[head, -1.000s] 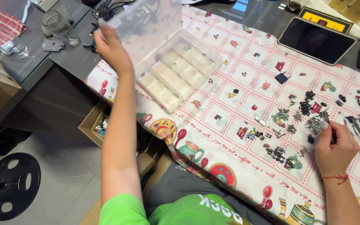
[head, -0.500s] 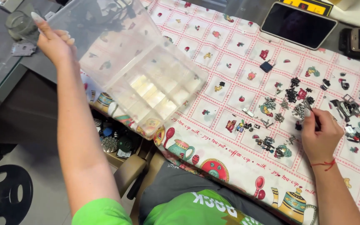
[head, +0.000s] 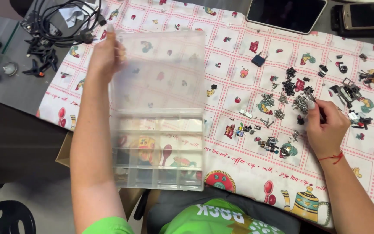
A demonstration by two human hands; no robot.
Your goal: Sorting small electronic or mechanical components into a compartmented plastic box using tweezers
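My left hand grips the far left corner of a clear plastic compartment box with its lid open, held over the near edge of the table. The box's compartments look empty. My right hand, with a red thread on the wrist, rests on the patterned tablecloth with fingers curled around a small dark tool or part I cannot make out. Its fingertips touch a scatter of small screws and dark metal parts.
A tablet and a phone lie at the table's far edge. A tangle of black cables lies at the far left. More dark metal pieces sit right of my hand. A cardboard box sits under the table.
My left hand has swung the clear box from the left side round in front of me, over the table edge. The right hand has stayed at the pile of small parts.
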